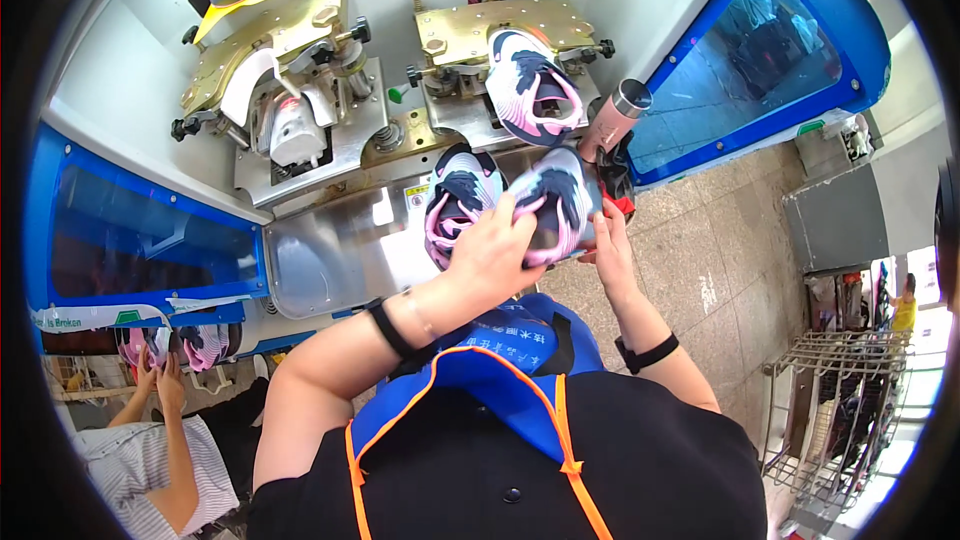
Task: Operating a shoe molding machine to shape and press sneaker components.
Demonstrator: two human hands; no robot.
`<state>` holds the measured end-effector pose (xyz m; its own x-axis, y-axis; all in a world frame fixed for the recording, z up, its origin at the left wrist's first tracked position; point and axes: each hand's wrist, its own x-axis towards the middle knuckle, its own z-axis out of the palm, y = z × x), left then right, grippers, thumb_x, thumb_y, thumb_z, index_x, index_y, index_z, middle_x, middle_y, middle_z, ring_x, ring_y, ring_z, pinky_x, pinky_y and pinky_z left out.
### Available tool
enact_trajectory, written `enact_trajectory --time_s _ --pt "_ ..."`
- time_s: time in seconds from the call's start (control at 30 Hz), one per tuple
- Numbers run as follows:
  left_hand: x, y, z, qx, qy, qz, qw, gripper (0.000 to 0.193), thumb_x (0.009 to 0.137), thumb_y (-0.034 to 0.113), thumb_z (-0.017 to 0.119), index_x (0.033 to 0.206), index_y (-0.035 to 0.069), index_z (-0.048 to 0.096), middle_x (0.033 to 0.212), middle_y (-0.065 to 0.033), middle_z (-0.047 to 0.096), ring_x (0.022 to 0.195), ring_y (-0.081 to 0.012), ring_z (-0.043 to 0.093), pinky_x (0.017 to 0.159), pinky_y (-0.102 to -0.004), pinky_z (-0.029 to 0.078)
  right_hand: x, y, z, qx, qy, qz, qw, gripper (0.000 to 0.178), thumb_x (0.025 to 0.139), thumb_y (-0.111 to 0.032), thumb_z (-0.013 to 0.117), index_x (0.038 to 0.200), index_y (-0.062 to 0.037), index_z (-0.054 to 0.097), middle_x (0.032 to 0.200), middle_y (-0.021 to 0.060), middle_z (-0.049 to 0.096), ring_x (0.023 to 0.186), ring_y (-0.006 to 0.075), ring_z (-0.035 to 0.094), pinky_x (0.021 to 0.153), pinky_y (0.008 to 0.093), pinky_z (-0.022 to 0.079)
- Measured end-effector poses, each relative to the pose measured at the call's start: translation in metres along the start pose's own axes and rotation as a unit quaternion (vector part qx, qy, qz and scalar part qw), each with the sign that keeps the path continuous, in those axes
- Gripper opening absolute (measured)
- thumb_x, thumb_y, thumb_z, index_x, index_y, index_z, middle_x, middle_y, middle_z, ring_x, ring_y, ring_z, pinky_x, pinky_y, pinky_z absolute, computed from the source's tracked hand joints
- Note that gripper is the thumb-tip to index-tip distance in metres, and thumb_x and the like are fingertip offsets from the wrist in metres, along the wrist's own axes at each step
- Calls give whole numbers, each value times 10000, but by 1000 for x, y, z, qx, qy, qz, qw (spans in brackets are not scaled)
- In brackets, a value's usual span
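Note:
A white, black and pink sneaker, slightly blurred, is held between my two hands over the front of a machine. My left hand is closed on its left side, fingers at the opening. My right hand grips its right edge near the heel, the fingers lying along the sole side. Left of it, a matching sneaker rests on the metal ledge, partly behind my left hand. A third sneaker sits toe-up against the right-hand brass press fixture.
A pink tumbler stands right of the fixtures. On the left is another brass fixture with a white metal form. Blue-framed windowed panels flank the machine. A wire rack stands at right; at lower left, a person handles shoes.

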<state>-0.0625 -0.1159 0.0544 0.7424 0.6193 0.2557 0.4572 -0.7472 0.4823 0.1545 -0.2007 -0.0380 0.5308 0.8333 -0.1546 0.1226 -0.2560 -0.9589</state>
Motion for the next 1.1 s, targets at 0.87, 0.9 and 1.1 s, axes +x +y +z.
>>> enact_trajectory --time_s 0.87,0.9,1.1 --pt "-59 -47 -7 -416 -99 -276 861 394 897 246 727 1217 53 600 1023 -61 682 951 -131 635 849 -301 516 67 -57 -17 -272 0 -372 888 364 748 -44 656 1112 -50 647 1147 162 594 1052 348 571 890 428 479" --pt "-66 -46 -14 -423 -87 -291 853 380 902 233 721 1220 62 602 1015 -62 685 942 -133 640 844 -298 517 61 -80 -9 -231 7 -433 871 301 741 6 674 1037 -48 675 1046 139 619 959 326 607 832 393 500" --pt "-84 -40 -68 -404 16 -273 873 319 925 168 685 1216 63 602 1021 -60 683 934 -130 641 801 -294 543 58 -229 80 -91 -67 -658 744 323 721 71 681 1018 -53 677 966 131 634 829 290 657 702 351 542"
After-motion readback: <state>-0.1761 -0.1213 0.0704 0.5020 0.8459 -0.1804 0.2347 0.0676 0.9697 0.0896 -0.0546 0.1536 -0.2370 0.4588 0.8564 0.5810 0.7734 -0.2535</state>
